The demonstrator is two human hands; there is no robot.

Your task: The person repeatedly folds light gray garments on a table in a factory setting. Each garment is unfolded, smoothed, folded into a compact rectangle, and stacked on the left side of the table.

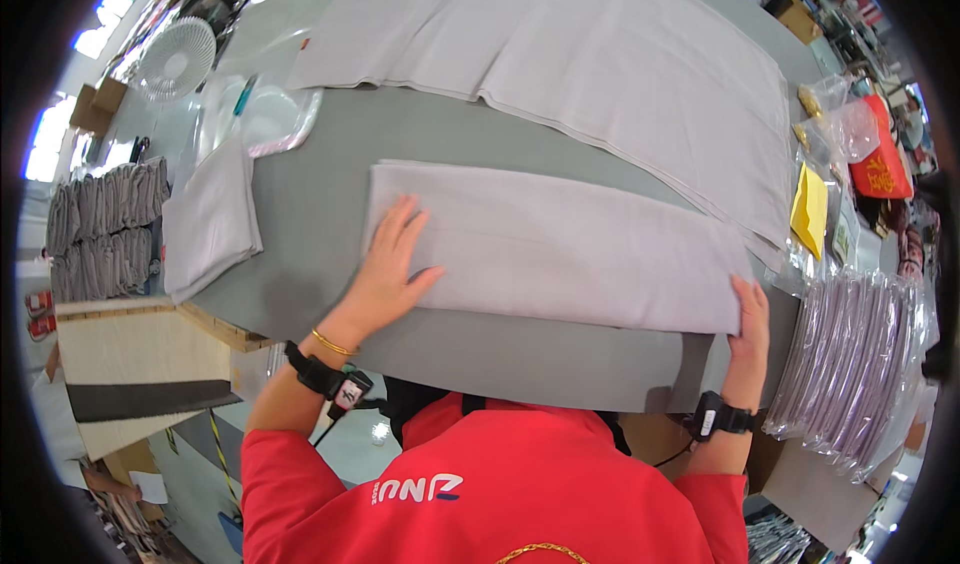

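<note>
A folded light grey cloth (pixel 570 249) lies lengthwise on the grey tabletop (pixel 337 128) in front of me. My left hand (pixel 394 264) rests flat on its left end, fingers spread and thumb apart. At the right end, my right hand (pixel 750 312) has its fingers on the cloth's edge with the palm beside it; whether it pinches the fabric is hidden. Beyond it spreads a larger light grey cloth (pixel 600 61), its near edge slanting down to the right and meeting the folded one near its right end.
A smaller folded cloth (pixel 214 219) lies at left, near clear plastic bags (pixel 281 121), a teal-handled tool (pixel 244 95) and a white fan (pixel 176 57). At right are a yellow paper (pixel 810 207), a red bag (pixel 877 151) and a stack of plastic-wrapped cloths (pixel 847 361).
</note>
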